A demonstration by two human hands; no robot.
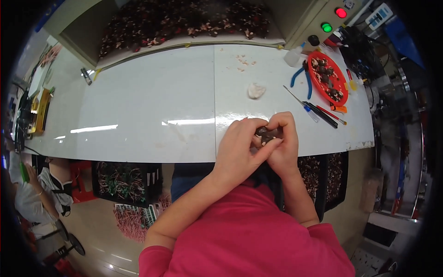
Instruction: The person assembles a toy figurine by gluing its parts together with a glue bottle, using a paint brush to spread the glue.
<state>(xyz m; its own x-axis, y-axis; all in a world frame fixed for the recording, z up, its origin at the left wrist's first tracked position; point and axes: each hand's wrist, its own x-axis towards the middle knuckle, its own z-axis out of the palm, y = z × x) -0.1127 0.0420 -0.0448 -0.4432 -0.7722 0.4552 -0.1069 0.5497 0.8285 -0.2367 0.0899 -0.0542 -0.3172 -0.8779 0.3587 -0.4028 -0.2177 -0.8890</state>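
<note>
My left hand (237,145) and my right hand (286,145) meet above the near edge of the white table. Between them they grip a dark brown, lumpy piece with small pale bits (266,135). Fingers and thumbs of both hands curl round it, hiding much of it, so its exact kind cannot be made out. Beyond the hands lies a crumpled whitish lump (256,91). Off to the right, a red oval basket (342,76) holds more dark pieces with pale bits.
Blue-handled pliers (309,87), a thin screwdriver (295,96) and several pen-like tools lie beside the basket. Many dark and pale pieces fill a large box (74,39) at the back. Under the table stand black crates (154,184). Another person (39,198) is at far left.
</note>
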